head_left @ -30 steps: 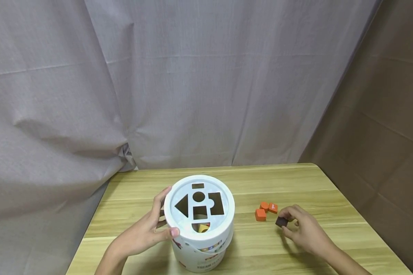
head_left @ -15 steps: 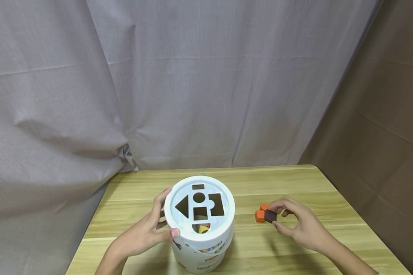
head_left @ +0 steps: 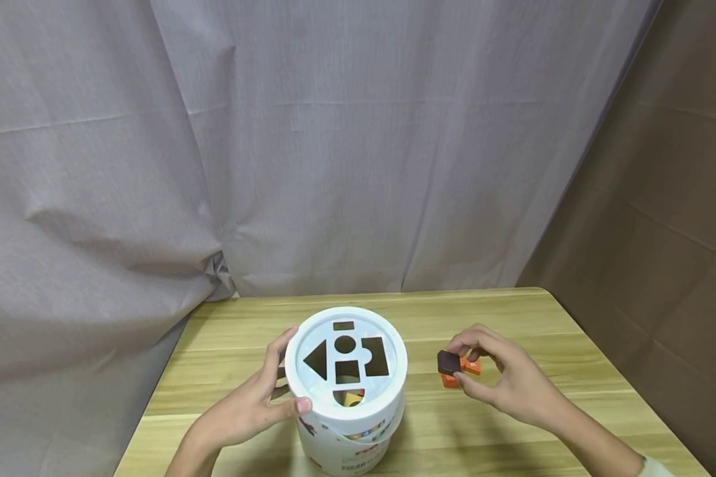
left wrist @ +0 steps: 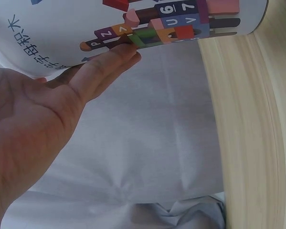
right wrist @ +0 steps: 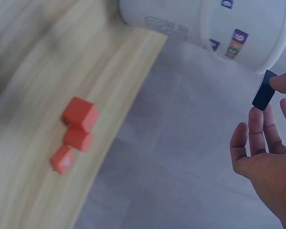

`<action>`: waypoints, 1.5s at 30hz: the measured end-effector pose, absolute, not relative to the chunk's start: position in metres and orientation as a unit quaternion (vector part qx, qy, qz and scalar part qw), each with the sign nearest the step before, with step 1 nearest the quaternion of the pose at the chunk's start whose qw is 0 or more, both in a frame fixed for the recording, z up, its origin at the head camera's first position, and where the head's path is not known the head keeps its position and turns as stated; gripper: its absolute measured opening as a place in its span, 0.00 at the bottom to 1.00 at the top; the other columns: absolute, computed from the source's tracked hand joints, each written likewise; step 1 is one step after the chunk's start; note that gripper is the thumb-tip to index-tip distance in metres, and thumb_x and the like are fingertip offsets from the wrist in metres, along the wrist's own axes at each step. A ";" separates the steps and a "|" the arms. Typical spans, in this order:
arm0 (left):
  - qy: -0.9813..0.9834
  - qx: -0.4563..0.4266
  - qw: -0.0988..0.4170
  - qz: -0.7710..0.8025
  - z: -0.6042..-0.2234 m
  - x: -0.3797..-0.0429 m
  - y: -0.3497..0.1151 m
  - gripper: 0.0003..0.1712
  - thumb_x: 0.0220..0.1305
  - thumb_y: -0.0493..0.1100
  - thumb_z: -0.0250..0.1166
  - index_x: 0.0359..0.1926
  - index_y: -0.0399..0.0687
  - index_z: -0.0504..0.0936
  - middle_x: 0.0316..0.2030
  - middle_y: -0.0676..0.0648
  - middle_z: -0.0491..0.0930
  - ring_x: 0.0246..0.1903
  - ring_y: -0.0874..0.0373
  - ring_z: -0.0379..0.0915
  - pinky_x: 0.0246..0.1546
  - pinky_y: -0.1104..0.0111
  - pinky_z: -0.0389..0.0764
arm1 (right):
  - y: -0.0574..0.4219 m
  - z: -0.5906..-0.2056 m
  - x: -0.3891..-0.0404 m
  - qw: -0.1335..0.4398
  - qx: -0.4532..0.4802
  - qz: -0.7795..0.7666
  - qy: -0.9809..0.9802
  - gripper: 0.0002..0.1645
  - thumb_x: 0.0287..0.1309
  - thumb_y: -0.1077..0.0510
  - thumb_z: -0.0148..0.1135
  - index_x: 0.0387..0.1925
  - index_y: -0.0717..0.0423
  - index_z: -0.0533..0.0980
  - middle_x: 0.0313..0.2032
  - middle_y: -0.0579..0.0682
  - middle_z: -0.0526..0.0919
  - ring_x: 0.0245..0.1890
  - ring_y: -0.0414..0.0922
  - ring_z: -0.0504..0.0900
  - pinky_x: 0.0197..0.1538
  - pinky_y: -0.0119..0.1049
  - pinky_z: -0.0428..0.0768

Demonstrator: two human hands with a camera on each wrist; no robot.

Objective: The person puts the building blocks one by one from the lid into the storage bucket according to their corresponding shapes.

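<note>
A white bucket [head_left: 346, 450] stands on the table, its lid [head_left: 325, 397] cut with several shaped holes. My left hand [head_left: 244, 404] rests against the bucket's left side, thumb at the front of the rim. In the left wrist view its fingers [left wrist: 102, 69] lie fairly straight along the printed wall. To the bucket's right, my right hand [head_left: 507, 377] pinches a dark block [head_left: 449, 362] between thumb and fingers, above the table. The right wrist view shows that block [right wrist: 264, 90] edge-on, near the bucket's rim. A yellow piece [head_left: 352, 399] shows through the half-round hole.
Three orange-red blocks lie on the table beneath the right hand: a cube [right wrist: 79, 113], a round one [right wrist: 79, 138] and a smaller marked one [right wrist: 62, 160]. A wire-like handle [head_left: 394, 424] hangs on the bucket's front. Grey curtains [head_left: 358, 146] hang behind the wooden table [head_left: 483, 311].
The right hand has lifted the dark block off the table and carried it left, over the orange-red blocks towards the bucket. The left hand and bucket have stayed in place.
</note>
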State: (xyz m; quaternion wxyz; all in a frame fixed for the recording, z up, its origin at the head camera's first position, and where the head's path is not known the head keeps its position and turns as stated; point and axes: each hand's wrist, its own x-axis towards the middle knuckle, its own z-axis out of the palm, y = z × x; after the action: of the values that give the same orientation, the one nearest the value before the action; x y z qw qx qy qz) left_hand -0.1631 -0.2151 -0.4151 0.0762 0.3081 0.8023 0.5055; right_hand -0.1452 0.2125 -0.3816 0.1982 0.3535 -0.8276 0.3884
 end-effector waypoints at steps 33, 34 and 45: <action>0.811 0.322 0.067 0.485 -0.417 -0.167 -0.213 0.63 0.64 0.49 0.72 0.80 0.69 0.32 0.80 0.44 0.47 0.69 0.42 0.67 0.67 0.53 0.76 | 0.131 -0.349 -0.159 0.183 0.405 0.345 -0.827 0.26 0.50 0.59 0.80 0.49 0.40 0.80 0.47 0.36 0.84 0.45 0.40 0.75 0.49 0.32 0.75; 0.812 0.324 0.064 0.481 -0.417 -0.167 -0.214 0.63 0.64 0.49 0.72 0.80 0.68 0.32 0.80 0.44 0.47 0.69 0.41 0.68 0.66 0.52 0.76 | 0.129 -0.349 -0.160 0.182 0.406 0.344 -0.827 0.26 0.50 0.59 0.80 0.49 0.39 0.80 0.47 0.35 0.84 0.45 0.40 0.75 0.49 0.32 0.75; 0.826 0.318 0.064 0.460 -0.402 -0.172 -0.213 0.62 0.61 0.58 0.74 0.80 0.72 0.36 0.79 0.51 0.53 0.72 0.45 0.65 0.69 0.48 0.73 | 0.103 -0.346 -0.164 0.148 0.423 0.359 -0.819 0.24 0.51 0.58 0.79 0.50 0.41 0.80 0.48 0.36 0.85 0.44 0.42 0.75 0.48 0.36 0.77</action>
State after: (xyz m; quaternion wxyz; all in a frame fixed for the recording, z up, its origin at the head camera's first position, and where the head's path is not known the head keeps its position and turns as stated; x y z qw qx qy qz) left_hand -0.1723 -0.2132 -0.4024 0.0639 0.3178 0.8265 0.4603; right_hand -0.1643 0.1032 -0.3462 0.1477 0.4234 -0.8188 0.3586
